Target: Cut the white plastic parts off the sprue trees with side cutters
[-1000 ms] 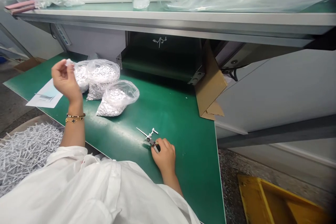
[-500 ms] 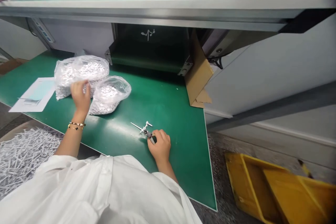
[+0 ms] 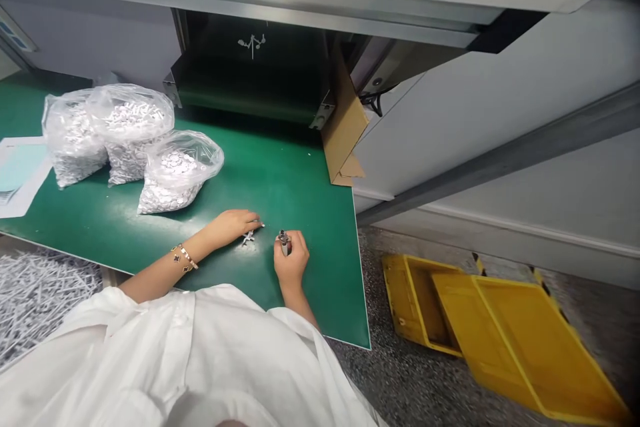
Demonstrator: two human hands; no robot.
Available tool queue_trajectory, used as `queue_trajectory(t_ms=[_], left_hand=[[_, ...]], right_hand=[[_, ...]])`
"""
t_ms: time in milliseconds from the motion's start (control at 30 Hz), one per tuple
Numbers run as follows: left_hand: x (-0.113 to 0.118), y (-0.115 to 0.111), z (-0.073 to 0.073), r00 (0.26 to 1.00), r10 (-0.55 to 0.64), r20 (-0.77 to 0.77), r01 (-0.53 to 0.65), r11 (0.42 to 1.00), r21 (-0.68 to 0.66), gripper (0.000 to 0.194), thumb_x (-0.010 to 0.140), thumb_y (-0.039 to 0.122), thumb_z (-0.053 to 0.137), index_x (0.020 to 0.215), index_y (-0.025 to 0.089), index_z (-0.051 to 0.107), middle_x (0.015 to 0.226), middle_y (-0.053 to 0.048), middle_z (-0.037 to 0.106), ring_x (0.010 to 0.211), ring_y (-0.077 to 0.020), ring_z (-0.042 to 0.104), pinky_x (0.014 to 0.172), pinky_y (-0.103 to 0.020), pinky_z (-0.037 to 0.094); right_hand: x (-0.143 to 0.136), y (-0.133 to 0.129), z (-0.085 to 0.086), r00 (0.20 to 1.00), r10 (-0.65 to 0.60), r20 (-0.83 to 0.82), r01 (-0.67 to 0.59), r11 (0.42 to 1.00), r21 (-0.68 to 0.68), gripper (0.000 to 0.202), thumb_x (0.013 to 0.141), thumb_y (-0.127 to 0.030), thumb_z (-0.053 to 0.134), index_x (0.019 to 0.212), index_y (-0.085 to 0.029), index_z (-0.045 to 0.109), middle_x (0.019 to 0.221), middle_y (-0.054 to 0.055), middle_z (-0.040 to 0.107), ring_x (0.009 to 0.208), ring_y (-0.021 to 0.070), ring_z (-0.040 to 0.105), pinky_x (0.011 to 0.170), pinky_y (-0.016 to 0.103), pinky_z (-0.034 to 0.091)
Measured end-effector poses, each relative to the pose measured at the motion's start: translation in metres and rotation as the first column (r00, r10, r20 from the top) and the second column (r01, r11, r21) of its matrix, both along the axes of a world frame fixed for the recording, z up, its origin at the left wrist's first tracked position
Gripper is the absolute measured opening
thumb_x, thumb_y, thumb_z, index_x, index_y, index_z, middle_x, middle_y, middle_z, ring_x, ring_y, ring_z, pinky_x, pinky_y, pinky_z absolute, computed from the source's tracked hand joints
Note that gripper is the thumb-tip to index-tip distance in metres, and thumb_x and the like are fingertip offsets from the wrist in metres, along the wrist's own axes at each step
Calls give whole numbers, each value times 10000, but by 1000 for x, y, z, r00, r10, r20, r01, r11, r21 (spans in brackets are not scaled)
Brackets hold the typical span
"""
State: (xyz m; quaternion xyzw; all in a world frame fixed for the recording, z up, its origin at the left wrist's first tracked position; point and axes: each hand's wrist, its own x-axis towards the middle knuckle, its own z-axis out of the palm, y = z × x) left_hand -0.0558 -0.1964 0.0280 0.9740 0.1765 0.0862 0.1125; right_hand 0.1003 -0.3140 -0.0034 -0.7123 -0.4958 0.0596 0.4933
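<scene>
My left hand [image 3: 235, 225] is low over the green table, its fingers closed around a white branched plastic piece [image 3: 249, 237]. Part of the piece shows below the fingers, and a small white tip pokes out at the fingertips; the rest is hidden. A short distance to the right, my right hand [image 3: 291, 260] wraps around small metal pliers [image 3: 285, 241], jaws pointing away from me. The pliers and the white piece are apart.
Clear bags of small white parts [image 3: 173, 177] stand at the left, beside paper sheets [image 3: 23, 170]. A dark machine [image 3: 250, 80] and a cardboard flap [image 3: 345, 133] are at the back. White sticks [image 3: 45, 300] lie lower left; yellow bins [image 3: 520, 340] are on the floor.
My left hand has moved from the bags to the white piece in front of me and closed on it. The pliers have come away from the piece. The view has shifted right.
</scene>
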Motion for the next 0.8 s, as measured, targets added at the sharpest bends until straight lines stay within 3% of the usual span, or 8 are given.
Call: queue_trajectory(t_ms=[67, 133, 233, 300, 400, 467, 633, 800], left_hand=[[-3, 3, -1, 999, 48, 14, -47, 997, -67, 270, 910, 152, 473, 1119, 205, 634, 1018, -69, 664, 906, -164, 628, 791, -255, 477], [-9, 4, -6, 980, 151, 130, -123, 971, -204, 251, 916, 194, 473, 1089, 201, 655, 972, -67, 672, 874, -161, 635, 781, -258, 487], [-18, 1, -14, 858, 399, 325, -191, 834, -518, 224, 891, 270, 520, 997, 190, 700, 971, -74, 680, 900, -176, 636, 831, -299, 496], [-22, -5, -17, 745, 592, 306, -189, 628, -755, 223, 842, 318, 584, 958, 178, 713, 929, -75, 695, 840, -183, 651, 813, -327, 513], [-22, -18, -16, 592, 796, 125, -88, 218, -972, 333, 744, 374, 692, 987, 147, 682, 825, -66, 709, 711, -167, 664, 748, -333, 542], [-20, -26, -13, 495, 867, 62, 18, 61, -998, 379, 680, 378, 753, 952, 133, 659, 832, -68, 712, 749, -166, 675, 786, -329, 542], [-13, -39, -16, 380, 925, 5, 162, -61, -985, 355, 606, 344, 811, 844, 132, 654, 907, -80, 712, 872, -169, 670, 887, -311, 508], [-10, -45, -24, 358, 933, 26, 150, -30, -988, 337, 626, 357, 795, 854, 133, 686, 773, -37, 692, 722, -129, 637, 775, -280, 510]], right_hand=[[0, 1, -1, 1000, 4, 7, -4, 1000, -20, 117, 778, -195, 463, 666, -214, 440, 645, -40, 419, 599, 127, 398, 611, 245, 313], [1, 2, -2, 1000, -6, 23, 7, 999, -53, 93, 766, -195, 457, 675, -212, 456, 649, -37, 429, 599, 128, 399, 612, 246, 308], [1, 3, -4, 994, -82, 78, 93, 985, -143, 41, 744, -197, 475, 718, -207, 505, 694, -20, 484, 644, 139, 432, 648, 256, 308], [1, 3, -5, 984, -125, 129, 151, 966, -210, 49, 741, -195, 495, 761, -203, 538, 737, -5, 518, 694, 152, 459, 683, 267, 307], [0, 2, -5, 975, -101, 199, 157, 946, -285, 80, 752, -195, 515, 810, -202, 568, 788, 13, 545, 761, 170, 480, 717, 279, 298], [-3, 2, -4, 971, -30, 239, 106, 944, -313, 86, 748, -198, 533, 821, -203, 579, 807, 20, 550, 795, 179, 478, 726, 281, 293], [-11, 2, 0, 937, 138, 321, -9, 928, -372, 77, 748, -228, 572, 817, -205, 596, 823, 32, 554, 819, 187, 457, 739, 290, 283], [-13, 3, 0, 921, 176, 347, -18, 910, -414, 88, 756, -254, 579, 826, -206, 604, 826, 32, 559, 818, 186, 454, 738, 291, 274]])
